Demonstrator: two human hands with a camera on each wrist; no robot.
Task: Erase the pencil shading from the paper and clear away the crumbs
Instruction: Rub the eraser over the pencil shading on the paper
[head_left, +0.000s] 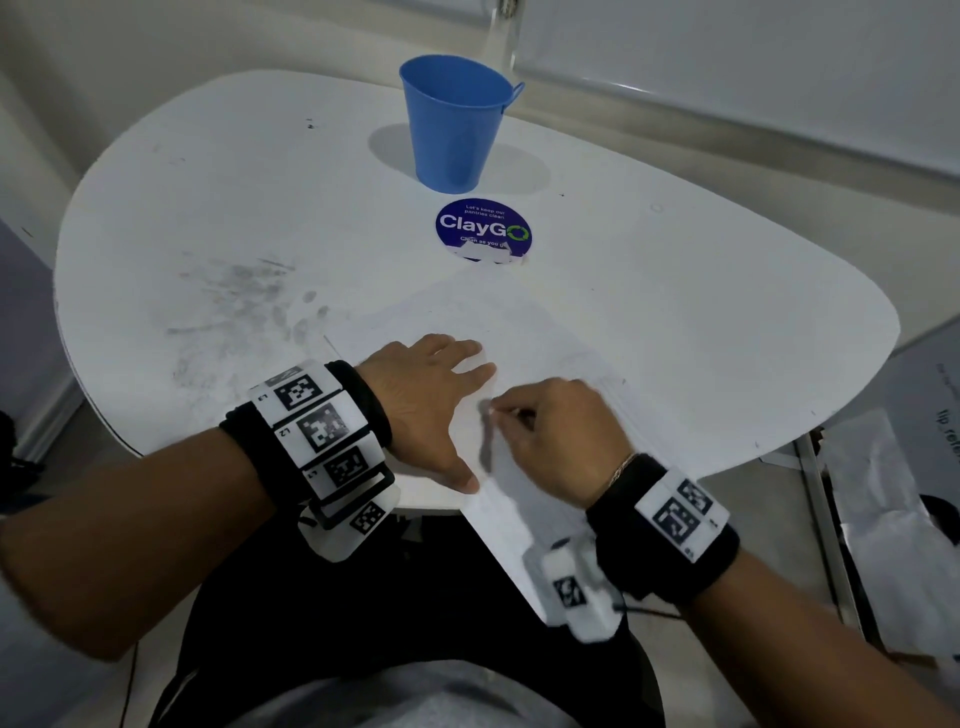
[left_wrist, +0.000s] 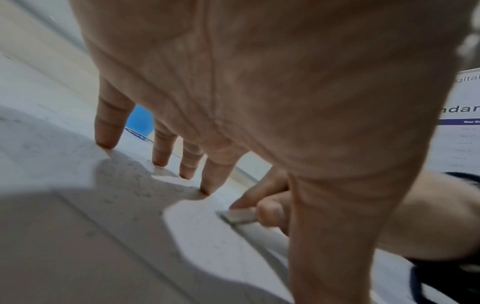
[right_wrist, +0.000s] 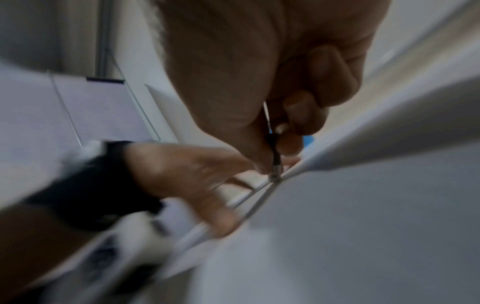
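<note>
Fingers (left_wrist: 244, 202) pinch eraser (left_wrist: 240, 216); bucket (head_left: 454, 122) well beyond.

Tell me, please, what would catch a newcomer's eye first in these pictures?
Probably the blue bucket, upright at the far side of the white table, just behind a round purple ClayGo sticker. Next come the two hands on the sheet of paper at the near edge: the left hand pressing it flat with spread fingers, the right hand pinching a small white eraser against it.
</note>
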